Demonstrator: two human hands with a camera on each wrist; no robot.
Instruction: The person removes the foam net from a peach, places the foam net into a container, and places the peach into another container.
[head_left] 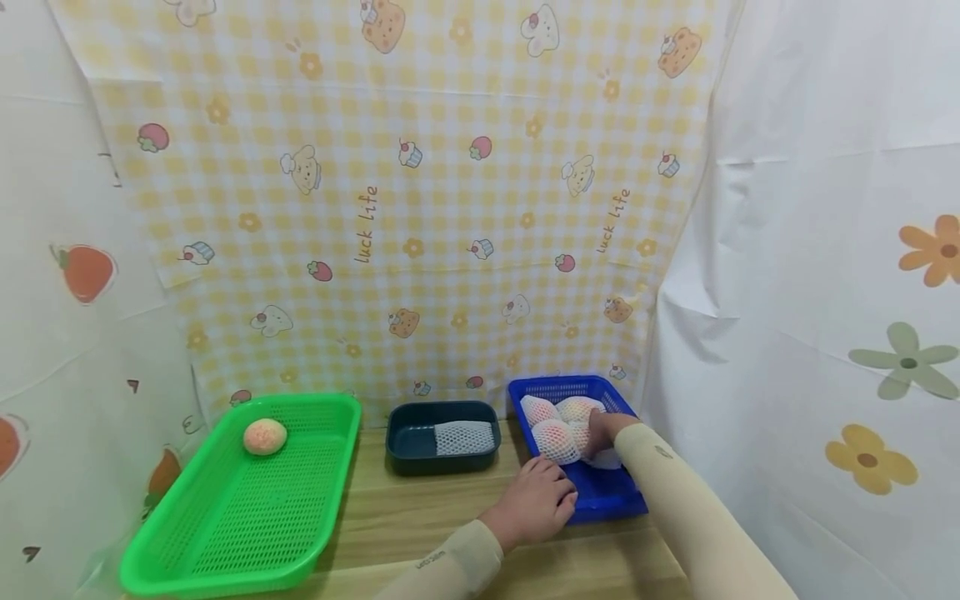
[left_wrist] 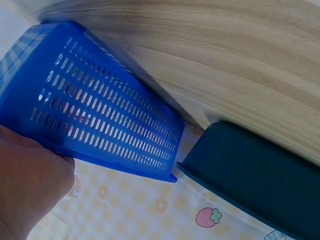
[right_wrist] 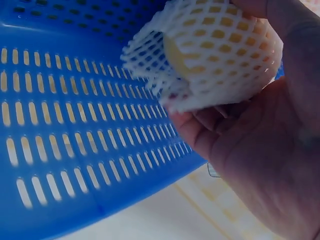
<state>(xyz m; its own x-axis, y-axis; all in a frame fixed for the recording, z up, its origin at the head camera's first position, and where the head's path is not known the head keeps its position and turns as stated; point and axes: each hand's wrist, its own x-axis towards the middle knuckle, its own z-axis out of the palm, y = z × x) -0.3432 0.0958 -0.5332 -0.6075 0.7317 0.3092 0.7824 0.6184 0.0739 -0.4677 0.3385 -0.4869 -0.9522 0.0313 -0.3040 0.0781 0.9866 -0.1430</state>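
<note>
The blue basket (head_left: 607,500) holds several peaches (head_left: 553,440) in white foam nets. My right hand (head_left: 606,432) reaches into it and grips a netted peach (right_wrist: 225,50); in the right wrist view, yellowish skin shows at the net's open end. My left hand (head_left: 534,500) holds the near left rim of the basket, its fingers bent over the edge. From the left wrist view, that hand (left_wrist: 35,180) is at the rim beside the slotted wall, with the fingertips hidden.
A dark teal tray (head_left: 411,463) with a flattened white foam net (head_left: 463,438) in it stands left of the blue basket. Farther left is a large green basket (head_left: 247,533) holding one bare pinkish peach (head_left: 265,437). Patterned cloth (head_left: 450,292) hangs behind the wooden table (head_left: 390,517).
</note>
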